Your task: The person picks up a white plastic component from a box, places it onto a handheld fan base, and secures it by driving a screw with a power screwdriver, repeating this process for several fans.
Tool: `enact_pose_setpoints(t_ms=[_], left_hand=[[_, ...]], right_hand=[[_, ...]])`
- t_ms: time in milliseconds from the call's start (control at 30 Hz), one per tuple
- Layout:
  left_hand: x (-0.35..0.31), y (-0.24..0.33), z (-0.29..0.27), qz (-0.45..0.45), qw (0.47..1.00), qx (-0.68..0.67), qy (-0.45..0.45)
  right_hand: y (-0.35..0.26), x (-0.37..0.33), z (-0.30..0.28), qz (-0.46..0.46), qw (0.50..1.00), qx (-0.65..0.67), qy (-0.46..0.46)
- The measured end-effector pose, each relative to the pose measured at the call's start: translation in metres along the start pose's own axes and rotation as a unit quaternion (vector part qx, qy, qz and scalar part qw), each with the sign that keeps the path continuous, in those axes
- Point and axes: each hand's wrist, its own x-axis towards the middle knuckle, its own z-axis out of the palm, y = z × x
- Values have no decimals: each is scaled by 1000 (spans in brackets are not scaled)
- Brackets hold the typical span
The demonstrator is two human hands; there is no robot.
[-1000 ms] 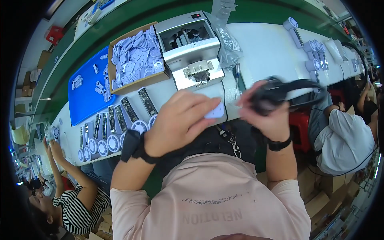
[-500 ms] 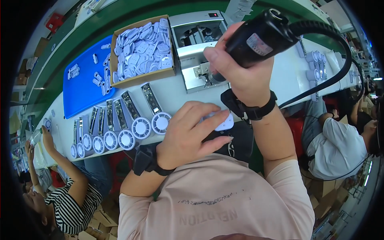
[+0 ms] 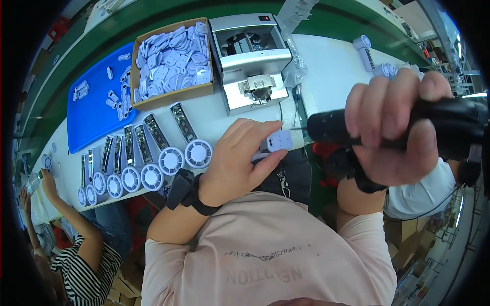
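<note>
My left hand is closed round a small pale lavender plastic casing, whose end with small holes shows between thumb and fingers. The rest of it is hidden by the hand. In my right hand is a black electric screwdriver, lying nearly level. Its thin bit points left at the casing, close to its edge; whether they touch I cannot make out. Left of my left hand stands a row of several lavender handheld fans with round heads and exposed circuit boards in their handles.
A silver screw feeder stands beyond my hands. Left of it are a cardboard box heaped with lavender covers and a blue tray with small parts. A second screwdriver lies right of the feeder. Co-workers sit on both sides.
My right hand has swung the screwdriver from the feeder down and right, turning it level toward the casing. My left fingers have closed more round the casing, which is now tilted up.
</note>
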Motion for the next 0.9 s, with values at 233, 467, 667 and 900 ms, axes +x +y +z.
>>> enact_pose_setpoints(t_ms=[233, 467, 667, 900], left_hand=[[4, -8, 3, 66, 998, -3, 16], [5, -3, 5, 66, 998, -13, 6], [4, -2, 6, 28, 999, -29, 5], [-9, -4, 6, -9, 998, -53, 45]], right_hand=[[11, -5, 12, 26, 996, -81, 5], [9, 0, 14, 54, 985, -161, -40], [16, -1, 15, 58, 996, -61, 10], [37, 17, 0, 16, 998, 14, 67]])
